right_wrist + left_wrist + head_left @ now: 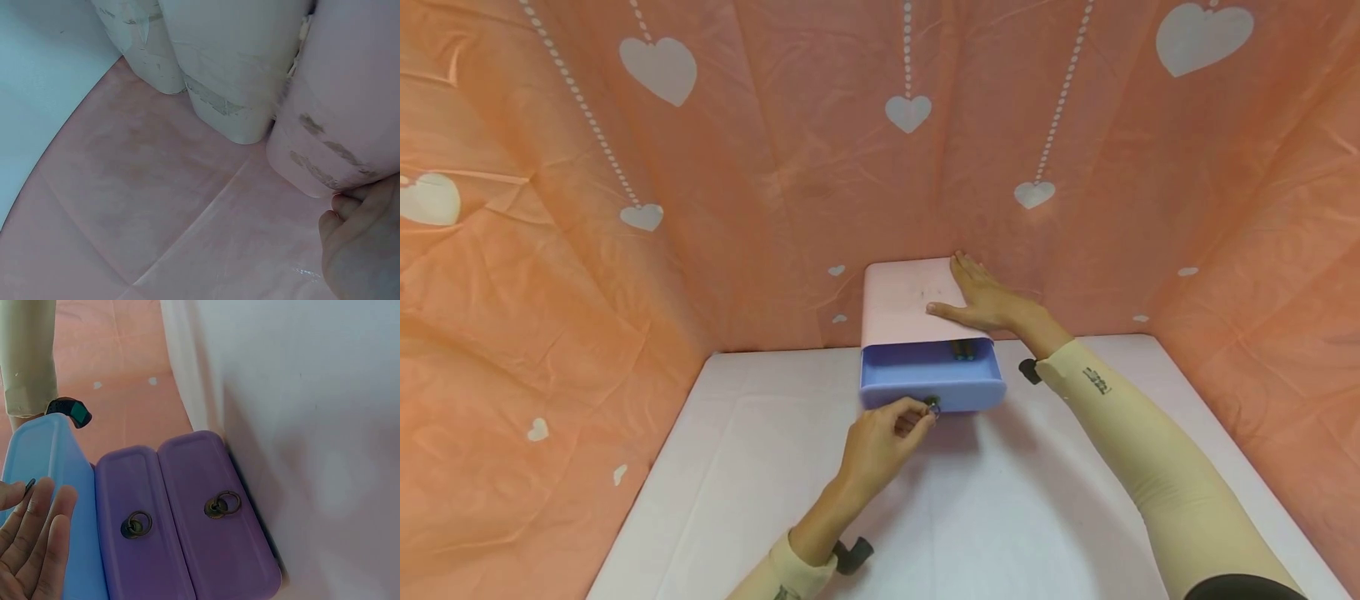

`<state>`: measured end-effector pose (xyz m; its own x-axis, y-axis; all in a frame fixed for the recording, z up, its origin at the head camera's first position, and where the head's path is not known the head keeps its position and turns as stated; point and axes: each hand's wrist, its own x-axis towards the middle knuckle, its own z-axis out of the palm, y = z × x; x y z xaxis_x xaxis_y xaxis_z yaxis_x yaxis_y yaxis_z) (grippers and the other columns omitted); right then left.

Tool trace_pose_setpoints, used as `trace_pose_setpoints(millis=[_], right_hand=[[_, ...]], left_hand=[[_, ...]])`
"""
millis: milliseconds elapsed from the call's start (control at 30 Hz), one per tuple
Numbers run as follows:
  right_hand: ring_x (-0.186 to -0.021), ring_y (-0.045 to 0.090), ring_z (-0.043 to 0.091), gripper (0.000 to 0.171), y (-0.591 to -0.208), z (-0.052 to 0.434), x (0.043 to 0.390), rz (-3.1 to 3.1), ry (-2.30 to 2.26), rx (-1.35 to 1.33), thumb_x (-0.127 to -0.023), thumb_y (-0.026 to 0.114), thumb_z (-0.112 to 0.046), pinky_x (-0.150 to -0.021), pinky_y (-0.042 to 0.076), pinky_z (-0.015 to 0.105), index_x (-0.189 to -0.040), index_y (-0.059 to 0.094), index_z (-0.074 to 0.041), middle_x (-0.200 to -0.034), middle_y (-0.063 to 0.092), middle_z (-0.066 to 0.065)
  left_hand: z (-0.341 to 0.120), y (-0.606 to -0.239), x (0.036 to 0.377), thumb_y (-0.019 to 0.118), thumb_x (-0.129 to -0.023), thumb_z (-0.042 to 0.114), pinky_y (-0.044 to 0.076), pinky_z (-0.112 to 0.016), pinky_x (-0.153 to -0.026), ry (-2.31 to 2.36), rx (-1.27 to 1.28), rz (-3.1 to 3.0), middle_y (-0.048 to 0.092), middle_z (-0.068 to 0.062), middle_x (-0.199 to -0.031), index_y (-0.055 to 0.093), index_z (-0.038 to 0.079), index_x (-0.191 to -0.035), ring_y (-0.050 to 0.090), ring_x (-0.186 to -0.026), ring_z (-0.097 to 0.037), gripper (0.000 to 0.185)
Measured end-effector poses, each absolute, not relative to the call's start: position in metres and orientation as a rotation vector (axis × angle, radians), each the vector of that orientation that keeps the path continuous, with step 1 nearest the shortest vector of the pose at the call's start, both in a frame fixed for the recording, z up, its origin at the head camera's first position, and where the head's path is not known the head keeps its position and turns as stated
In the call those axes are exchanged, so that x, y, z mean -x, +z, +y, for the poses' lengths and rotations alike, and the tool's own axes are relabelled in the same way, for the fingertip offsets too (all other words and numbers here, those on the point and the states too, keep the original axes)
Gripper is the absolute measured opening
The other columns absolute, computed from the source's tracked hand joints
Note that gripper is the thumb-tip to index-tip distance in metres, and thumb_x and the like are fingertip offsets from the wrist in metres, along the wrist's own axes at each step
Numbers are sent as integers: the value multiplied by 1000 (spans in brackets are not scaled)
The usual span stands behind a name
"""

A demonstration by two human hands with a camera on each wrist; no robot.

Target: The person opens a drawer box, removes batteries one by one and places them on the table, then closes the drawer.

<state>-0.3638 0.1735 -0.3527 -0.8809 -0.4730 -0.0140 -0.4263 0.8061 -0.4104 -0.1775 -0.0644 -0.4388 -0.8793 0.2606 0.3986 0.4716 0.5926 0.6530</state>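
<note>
A small drawer unit with a pale pink top [898,304] stands against the back curtain. Its uppermost drawer [887,398], blue-purple, is pulled partway out. My left hand [876,442] pinches the ring pull [933,408] on that drawer's front between thumb and fingers. On the unit's top, at its right side, my right hand [988,304] rests with fingers spread. Small dark cylinders [962,350] lie inside the drawer at the right. In the left wrist view, two lower drawers, a middle one [134,487] and a bottom one [194,465], sit closed with brass-coloured ring pulls.
A white-covered table [760,467] carries the unit. Orange-pink curtains with white hearts, such as the back one [790,167], surround the table on three sides. In the right wrist view, worn brown marks [340,150] show on the unit's side.
</note>
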Motion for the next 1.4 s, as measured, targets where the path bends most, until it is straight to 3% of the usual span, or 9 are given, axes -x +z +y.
trace_pose_setpoints(millis=[1400], right_hand=[[-165,-12,35,115,-352,172,360,2894,-602,703,-101,51,-73,-134,-3,55,-169,-5,1,-178,-13,19]], left_hand=[[-64,-441,144,78,-100,24,59,-19,-71,-1049,657,-2600,81,7,-90,80,16,-101,71,-77,0,8]])
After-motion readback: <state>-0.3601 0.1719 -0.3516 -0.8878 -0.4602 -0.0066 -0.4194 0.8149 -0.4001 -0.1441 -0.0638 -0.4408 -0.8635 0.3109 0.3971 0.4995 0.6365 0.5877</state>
